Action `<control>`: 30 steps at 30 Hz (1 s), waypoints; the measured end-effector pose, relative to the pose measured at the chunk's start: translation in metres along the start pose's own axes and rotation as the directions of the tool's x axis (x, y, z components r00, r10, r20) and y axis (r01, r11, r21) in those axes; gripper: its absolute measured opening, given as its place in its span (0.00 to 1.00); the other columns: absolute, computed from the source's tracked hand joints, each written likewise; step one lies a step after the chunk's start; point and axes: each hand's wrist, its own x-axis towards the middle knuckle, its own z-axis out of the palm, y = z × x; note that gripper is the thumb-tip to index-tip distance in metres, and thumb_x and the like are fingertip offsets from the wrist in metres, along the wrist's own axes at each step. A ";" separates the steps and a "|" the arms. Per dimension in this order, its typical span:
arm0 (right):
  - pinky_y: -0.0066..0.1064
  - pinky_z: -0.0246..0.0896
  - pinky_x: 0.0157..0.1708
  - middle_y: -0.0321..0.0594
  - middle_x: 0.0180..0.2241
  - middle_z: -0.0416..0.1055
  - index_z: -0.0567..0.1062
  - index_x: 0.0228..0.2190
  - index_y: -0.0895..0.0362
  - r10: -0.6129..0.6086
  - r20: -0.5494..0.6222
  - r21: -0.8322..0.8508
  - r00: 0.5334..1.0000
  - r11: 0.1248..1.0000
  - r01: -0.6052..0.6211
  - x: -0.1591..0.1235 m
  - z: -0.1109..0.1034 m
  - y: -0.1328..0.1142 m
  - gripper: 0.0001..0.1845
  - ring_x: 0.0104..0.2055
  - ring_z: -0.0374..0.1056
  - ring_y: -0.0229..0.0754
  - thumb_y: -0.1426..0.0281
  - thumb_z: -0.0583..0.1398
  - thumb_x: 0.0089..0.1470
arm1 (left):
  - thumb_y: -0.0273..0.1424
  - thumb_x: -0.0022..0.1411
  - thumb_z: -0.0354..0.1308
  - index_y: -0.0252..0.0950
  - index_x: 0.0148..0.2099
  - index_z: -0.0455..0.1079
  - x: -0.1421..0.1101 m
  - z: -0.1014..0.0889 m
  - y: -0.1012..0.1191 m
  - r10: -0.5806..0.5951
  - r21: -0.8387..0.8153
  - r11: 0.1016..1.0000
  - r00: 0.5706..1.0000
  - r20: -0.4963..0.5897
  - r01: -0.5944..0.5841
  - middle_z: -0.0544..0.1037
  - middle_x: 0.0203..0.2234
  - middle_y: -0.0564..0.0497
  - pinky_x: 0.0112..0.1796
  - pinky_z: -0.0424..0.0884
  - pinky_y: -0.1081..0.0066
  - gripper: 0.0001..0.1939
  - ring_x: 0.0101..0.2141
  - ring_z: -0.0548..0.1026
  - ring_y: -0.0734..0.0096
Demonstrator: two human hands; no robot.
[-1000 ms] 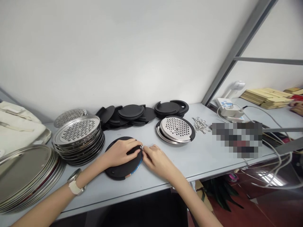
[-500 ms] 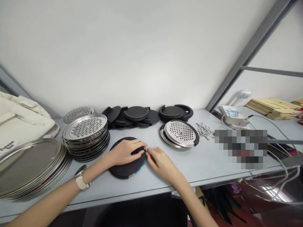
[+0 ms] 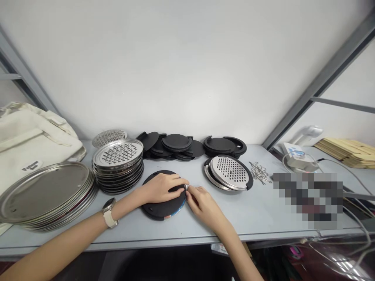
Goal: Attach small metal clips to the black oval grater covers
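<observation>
A round black disc (image 3: 159,210) lies on the table, with a coloured blue and orange strip showing along its front right rim. My left hand (image 3: 164,188) rests over it, with thumb and forefinger closing at the right rim. At that same spot, my right hand (image 3: 203,203) pinches a small shiny metal wire piece (image 3: 186,187), mostly covered by the fingertips. It resembles the loose wire clips (image 3: 259,173) heaped to the right. Between the disc and those clips sit perforated metal grater discs (image 3: 230,170), stacked in a black holder.
A tall stack of grater plates (image 3: 118,154) and a pile of round metal trays (image 3: 47,191) stand left, before a cream bag (image 3: 38,136). Black round holders (image 3: 176,142) line the wall. A white device (image 3: 297,154), cables and wooden pieces (image 3: 348,150) are at right.
The camera view has shifted, so everything appears further right. Both hands keep nearly the same position at the rim of the black disc.
</observation>
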 end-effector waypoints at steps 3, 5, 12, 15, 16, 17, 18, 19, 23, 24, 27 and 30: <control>0.31 0.55 0.30 0.37 0.26 0.67 0.64 0.31 0.54 0.012 0.021 0.005 1.000 1.000 -0.012 -0.001 -0.001 -0.001 0.09 0.31 0.63 0.43 0.73 0.49 0.63 | 0.32 0.66 0.49 0.42 0.52 0.66 0.000 -0.001 0.001 -0.005 -0.009 1.000 1.000 0.004 0.005 0.74 0.37 0.52 0.37 0.65 0.73 0.14 0.35 0.74 0.70; 0.31 0.55 0.30 0.37 0.26 0.67 0.64 0.31 0.54 0.014 0.027 0.012 1.000 1.000 -0.014 -0.001 -0.001 -0.001 0.09 0.31 0.63 0.43 0.73 0.48 0.63 | 0.32 0.66 0.49 0.43 0.52 0.66 0.000 -0.001 0.001 -0.008 -0.010 1.000 1.000 0.009 0.008 0.74 0.38 0.52 0.37 0.65 0.73 0.14 0.35 0.74 0.70; 0.32 0.55 0.31 0.37 0.26 0.67 0.64 0.32 0.54 0.009 0.029 0.015 1.000 1.000 -0.009 0.000 0.000 0.000 0.09 0.32 0.63 0.44 0.73 0.48 0.63 | 0.32 0.66 0.49 0.42 0.52 0.66 0.000 -0.001 0.002 -0.013 0.004 1.000 1.000 0.015 0.013 0.75 0.39 0.53 0.37 0.64 0.73 0.13 0.35 0.74 0.70; 0.32 0.55 0.31 0.37 0.27 0.67 0.64 0.32 0.54 0.010 0.026 0.004 1.000 1.000 -0.010 -0.001 0.001 0.001 0.09 0.32 0.63 0.43 0.73 0.48 0.64 | 0.32 0.66 0.49 0.41 0.51 0.66 0.000 -0.001 0.002 -0.012 0.006 1.000 1.000 0.008 0.012 0.75 0.39 0.52 0.37 0.64 0.73 0.13 0.35 0.74 0.70; 0.32 0.55 0.31 0.37 0.27 0.67 0.64 0.31 0.54 0.011 0.025 0.001 1.000 1.000 -0.011 -0.001 0.001 0.001 0.09 0.32 0.63 0.43 0.73 0.48 0.64 | 0.32 0.66 0.49 0.41 0.51 0.67 0.000 -0.001 0.002 -0.011 0.007 1.000 1.000 0.006 0.011 0.75 0.38 0.52 0.37 0.64 0.72 0.13 0.35 0.74 0.70; 0.32 0.55 0.31 0.37 0.26 0.67 0.64 0.31 0.54 0.013 0.025 -0.001 1.000 1.000 -0.013 -0.001 0.001 0.001 0.09 0.32 0.63 0.43 0.73 0.48 0.64 | 0.32 0.66 0.49 0.41 0.51 0.67 0.000 -0.001 0.002 -0.010 0.006 1.000 1.000 0.006 0.010 0.75 0.38 0.52 0.37 0.64 0.72 0.13 0.35 0.74 0.69; 0.31 0.55 0.31 0.37 0.26 0.67 0.64 0.31 0.54 0.014 0.024 0.000 1.000 1.000 -0.014 -0.001 0.001 0.001 0.09 0.32 0.63 0.43 0.73 0.48 0.63 | 0.32 0.66 0.49 0.41 0.51 0.67 0.000 -0.001 0.002 -0.010 0.005 1.000 1.000 0.005 0.010 0.75 0.38 0.51 0.37 0.64 0.72 0.13 0.36 0.74 0.69; 0.31 0.55 0.31 0.37 0.26 0.67 0.64 0.31 0.54 0.015 0.025 0.003 1.000 1.000 -0.015 -0.001 0.001 0.000 0.09 0.32 0.63 0.43 0.73 0.48 0.63 | 0.32 0.65 0.49 0.41 0.51 0.67 0.000 0.000 0.001 -0.011 0.003 1.000 1.000 0.005 0.011 0.75 0.38 0.51 0.37 0.64 0.72 0.13 0.36 0.74 0.69; 0.30 0.56 0.31 0.37 0.27 0.67 0.64 0.31 0.54 0.015 0.022 0.014 1.000 1.000 -0.016 0.000 -0.001 -0.001 0.09 0.32 0.63 0.43 0.73 0.49 0.63 | 0.32 0.65 0.49 0.41 0.50 0.67 0.001 0.000 0.001 -0.015 -0.009 1.000 1.000 0.008 0.015 0.75 0.38 0.52 0.38 0.64 0.72 0.12 0.36 0.74 0.69; 0.30 0.56 0.31 0.37 0.27 0.67 0.64 0.31 0.54 0.017 0.021 0.013 1.000 1.000 -0.017 0.000 -0.001 -0.001 0.09 0.32 0.63 0.43 0.73 0.49 0.63 | 0.32 0.65 0.49 0.40 0.50 0.67 0.001 0.000 0.001 -0.015 -0.012 1.000 1.000 0.008 0.015 0.75 0.38 0.52 0.38 0.64 0.72 0.12 0.36 0.74 0.69; 0.30 0.55 0.30 0.37 0.26 0.67 0.64 0.30 0.54 0.019 0.018 0.006 1.000 1.000 -0.020 0.000 -0.001 0.000 0.09 0.32 0.63 0.43 0.73 0.49 0.63 | 0.31 0.65 0.49 0.40 0.50 0.67 0.001 0.000 0.002 -0.014 -0.020 1.000 1.000 0.008 0.014 0.75 0.39 0.52 0.37 0.64 0.72 0.12 0.36 0.74 0.70; 0.30 0.54 0.30 0.36 0.26 0.67 0.63 0.30 0.54 0.017 0.012 -0.001 1.000 1.000 -0.017 0.000 -0.001 0.000 0.09 0.31 0.63 0.43 0.73 0.49 0.63 | 0.32 0.65 0.49 0.40 0.50 0.67 0.002 -0.001 0.002 -0.021 -0.022 1.000 1.000 0.008 0.022 0.75 0.38 0.52 0.37 0.64 0.73 0.12 0.36 0.74 0.70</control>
